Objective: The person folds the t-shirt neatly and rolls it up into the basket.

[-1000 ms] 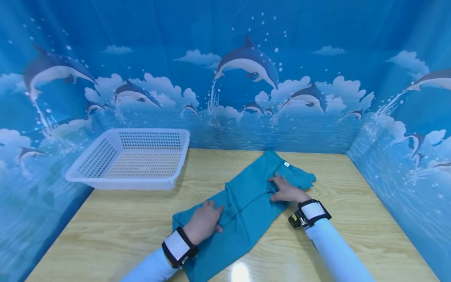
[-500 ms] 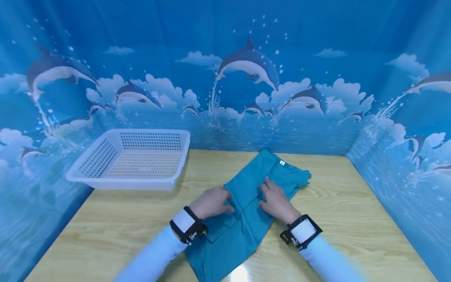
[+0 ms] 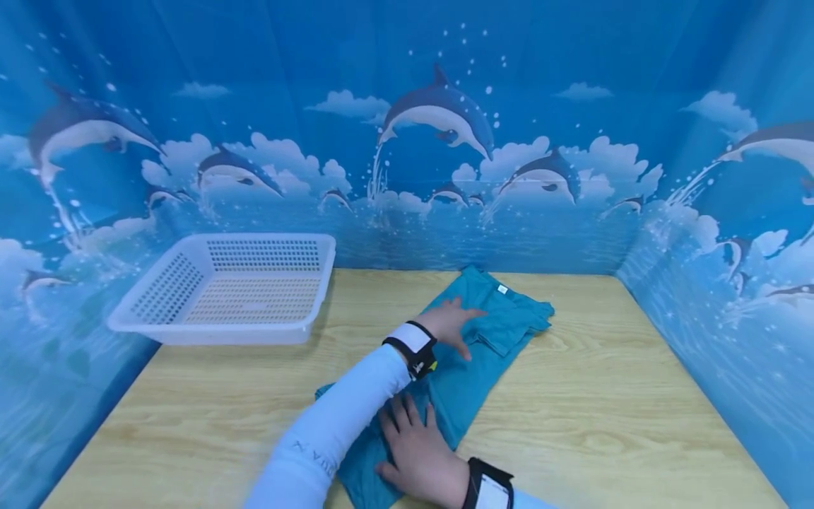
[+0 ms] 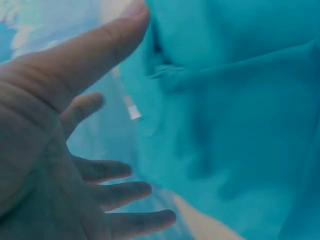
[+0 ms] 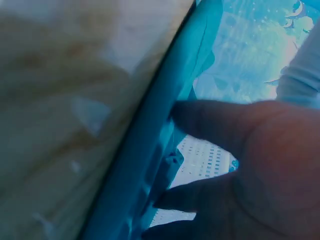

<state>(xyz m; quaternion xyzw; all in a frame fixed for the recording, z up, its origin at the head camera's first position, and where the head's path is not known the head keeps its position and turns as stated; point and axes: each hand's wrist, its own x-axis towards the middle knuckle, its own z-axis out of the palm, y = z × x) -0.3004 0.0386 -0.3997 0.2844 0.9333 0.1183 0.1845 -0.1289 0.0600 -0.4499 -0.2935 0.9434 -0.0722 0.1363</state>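
Note:
A teal garment (image 3: 478, 385), folded long and narrow, lies diagonally on the wooden table, with a small white label (image 3: 502, 289) near its far end. My left hand (image 3: 448, 325) is over the garment's upper part, fingers spread and nothing gripped. In the left wrist view the thumb (image 4: 100, 55) reaches beside a folded edge of the teal cloth (image 4: 240, 125). Nearer to me, my right hand (image 3: 420, 452) rests on the lower part with its fingers extended. In the right wrist view its fingertips touch the cloth (image 5: 150, 135). My left forearm hides some of the garment.
A white perforated plastic basket (image 3: 242, 332) stands at the back left of the table (image 3: 610, 396). Blue curtains with dolphins (image 3: 439, 116) enclose the back and sides.
My left hand has moved up and right to the garment's far part. My right hand has come down toward its near end, so the left arm now reaches past it.

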